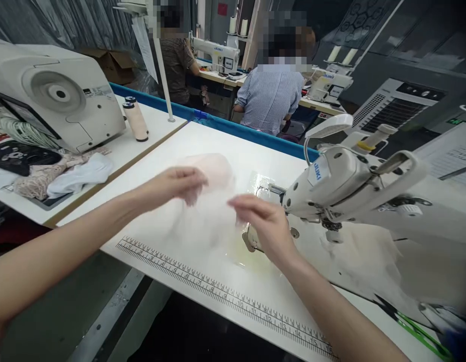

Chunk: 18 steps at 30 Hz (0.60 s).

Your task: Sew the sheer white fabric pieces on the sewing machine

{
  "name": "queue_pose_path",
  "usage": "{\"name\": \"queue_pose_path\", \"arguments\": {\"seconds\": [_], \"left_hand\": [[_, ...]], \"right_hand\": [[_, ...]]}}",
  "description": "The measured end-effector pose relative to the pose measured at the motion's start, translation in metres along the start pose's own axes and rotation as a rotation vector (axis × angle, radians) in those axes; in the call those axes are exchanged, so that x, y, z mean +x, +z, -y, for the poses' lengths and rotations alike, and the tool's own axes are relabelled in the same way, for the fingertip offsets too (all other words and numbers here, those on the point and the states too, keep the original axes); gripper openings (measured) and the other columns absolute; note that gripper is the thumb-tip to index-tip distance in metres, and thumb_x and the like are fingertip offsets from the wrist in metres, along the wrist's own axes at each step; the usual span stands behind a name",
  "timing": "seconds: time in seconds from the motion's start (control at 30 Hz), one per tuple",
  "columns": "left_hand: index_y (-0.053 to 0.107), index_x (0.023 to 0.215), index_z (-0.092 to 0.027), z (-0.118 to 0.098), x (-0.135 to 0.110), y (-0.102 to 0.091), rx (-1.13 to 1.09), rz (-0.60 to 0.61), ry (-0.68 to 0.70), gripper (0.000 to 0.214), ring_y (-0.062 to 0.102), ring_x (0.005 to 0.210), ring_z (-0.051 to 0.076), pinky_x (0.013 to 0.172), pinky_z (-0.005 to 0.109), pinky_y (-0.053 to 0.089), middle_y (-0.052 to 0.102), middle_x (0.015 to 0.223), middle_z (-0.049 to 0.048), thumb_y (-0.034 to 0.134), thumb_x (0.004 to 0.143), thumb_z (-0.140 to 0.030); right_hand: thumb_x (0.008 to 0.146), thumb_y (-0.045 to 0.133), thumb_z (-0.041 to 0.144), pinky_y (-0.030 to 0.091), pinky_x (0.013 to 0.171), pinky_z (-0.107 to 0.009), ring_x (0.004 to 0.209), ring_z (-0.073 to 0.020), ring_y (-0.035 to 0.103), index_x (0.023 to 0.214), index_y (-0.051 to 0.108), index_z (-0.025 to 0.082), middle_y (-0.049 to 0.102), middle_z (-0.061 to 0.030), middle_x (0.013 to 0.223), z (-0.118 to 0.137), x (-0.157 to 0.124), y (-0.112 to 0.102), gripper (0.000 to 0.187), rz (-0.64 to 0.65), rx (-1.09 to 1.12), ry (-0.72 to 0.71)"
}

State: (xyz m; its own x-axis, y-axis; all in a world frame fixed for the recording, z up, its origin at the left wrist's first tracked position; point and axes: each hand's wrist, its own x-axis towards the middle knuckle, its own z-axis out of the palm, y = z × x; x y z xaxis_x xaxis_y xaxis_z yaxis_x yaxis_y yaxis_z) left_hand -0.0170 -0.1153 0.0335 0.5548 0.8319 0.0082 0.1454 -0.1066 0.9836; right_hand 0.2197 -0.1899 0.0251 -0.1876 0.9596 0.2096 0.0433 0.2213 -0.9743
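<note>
A pale pink fabric piece [218, 168], smeared by motion, is just beyond the fingers of my left hand [183, 182], which are closed on its near edge. Below it a whitish blur, perhaps more thin cloth, spreads over the white tabletop [150, 216]. To its right my right hand [265, 218] is held in a pinch in front of the sewing machine's needle area. Whatever lies between those fingertips is too blurred to make out. The white sewing machine [316, 176] stands close on the right.
A ruler strip [203, 279] runs along the table's front edge. Pale sheer cloth [369, 251] lies under the machine arm, with green-handled scissors [421, 334] nearby. At left are another machine [55, 95], thread cones [136, 120] and lace [40, 183]. Two people [268, 95] sit beyond.
</note>
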Motion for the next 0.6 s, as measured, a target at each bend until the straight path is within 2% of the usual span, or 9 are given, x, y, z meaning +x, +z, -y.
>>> {"name": "queue_pose_path", "arguments": {"seconds": [0.07,0.13,0.23,0.3,0.37,0.43,0.5,0.6], "left_hand": [[0.067,0.094,-0.019,-0.004,0.032,-0.022,0.135,-0.192,0.049,0.028,0.058,0.054,0.011,0.049,0.024,0.047,0.065,0.07,0.0035,0.057,0.091,-0.044],[0.07,0.096,-0.019,-0.006,0.068,-0.039,0.334,-0.257,0.019,0.03,0.058,0.055,0.012,0.049,0.025,0.044,0.067,0.076,0.0058,0.054,0.091,-0.043],[0.072,0.098,-0.018,0.002,0.111,-0.052,0.516,-0.258,-0.045,0.031,0.055,0.053,0.011,0.05,0.025,0.042,0.065,0.073,0.0049,0.051,0.09,-0.04],[0.073,0.092,-0.017,0.015,0.126,-0.054,0.596,-0.281,-0.067,0.028,0.053,0.053,0.012,0.052,0.026,0.04,0.061,0.065,0.0036,0.056,0.086,-0.038],[0.073,0.091,-0.017,0.031,0.13,-0.054,0.699,-0.336,-0.071,0.025,0.055,0.06,0.015,0.057,0.028,0.04,0.061,0.065,0.0036,0.061,0.082,-0.036],[0.073,0.098,-0.019,0.044,0.128,-0.052,0.809,-0.4,-0.061,0.026,0.058,0.072,0.02,0.065,0.03,0.04,0.065,0.075,0.0049,0.062,0.081,-0.036],[0.07,0.108,-0.022,0.049,0.121,-0.048,0.91,-0.44,-0.041,0.031,0.059,0.084,0.024,0.073,0.034,0.041,0.068,0.087,0.0059,0.06,0.082,-0.036],[0.066,0.116,-0.022,0.041,0.104,-0.037,1.025,-0.425,0.021,0.033,0.058,0.096,0.027,0.082,0.037,0.041,0.068,0.1,0.0068,0.054,0.087,-0.033]], "right_hand": [[0.083,0.063,0.028,0.056,0.064,-0.028,0.062,-0.0088,0.058,0.103,0.074,0.025,0.069,-0.0039,0.112,-0.009,0.036,0.009,0.022,-0.116,-0.033,-0.052],[0.083,0.059,0.026,0.055,0.064,-0.026,0.063,-0.0078,0.057,0.113,0.069,0.023,0.064,-0.0057,0.126,-0.019,0.074,0.013,0.032,-0.162,-0.012,-0.047],[0.079,0.051,0.017,0.051,0.058,-0.023,0.061,-0.0081,0.056,0.127,0.061,0.019,0.067,-0.0071,0.118,-0.038,0.117,0.012,0.049,-0.195,-0.096,0.109],[0.073,0.048,0.012,0.047,0.051,-0.023,0.057,-0.0097,0.056,0.128,0.06,0.014,0.072,-0.0076,0.1,-0.05,0.131,0.008,0.056,-0.179,-0.132,0.172],[0.07,0.047,0.009,0.044,0.046,-0.022,0.052,-0.0116,0.055,0.131,0.058,0.01,0.07,-0.0038,0.073,-0.061,0.136,0.004,0.062,-0.145,-0.156,0.218],[0.069,0.044,0.007,0.041,0.044,-0.021,0.049,-0.0125,0.055,0.135,0.054,0.008,0.06,0.0019,0.054,-0.068,0.135,0.002,0.067,-0.11,-0.179,0.252],[0.07,0.04,0.007,0.04,0.042,-0.019,0.048,-0.0118,0.055,0.137,0.052,0.008,0.055,0.0056,0.048,-0.073,0.133,0.002,0.068,-0.083,-0.202,0.269],[0.075,0.033,0.01,0.041,0.047,-0.015,0.05,-0.0089,0.058,0.125,0.06,0.007,0.057,0.0084,0.052,-0.074,0.128,0.003,0.057,-0.064,-0.246,0.263]]}}
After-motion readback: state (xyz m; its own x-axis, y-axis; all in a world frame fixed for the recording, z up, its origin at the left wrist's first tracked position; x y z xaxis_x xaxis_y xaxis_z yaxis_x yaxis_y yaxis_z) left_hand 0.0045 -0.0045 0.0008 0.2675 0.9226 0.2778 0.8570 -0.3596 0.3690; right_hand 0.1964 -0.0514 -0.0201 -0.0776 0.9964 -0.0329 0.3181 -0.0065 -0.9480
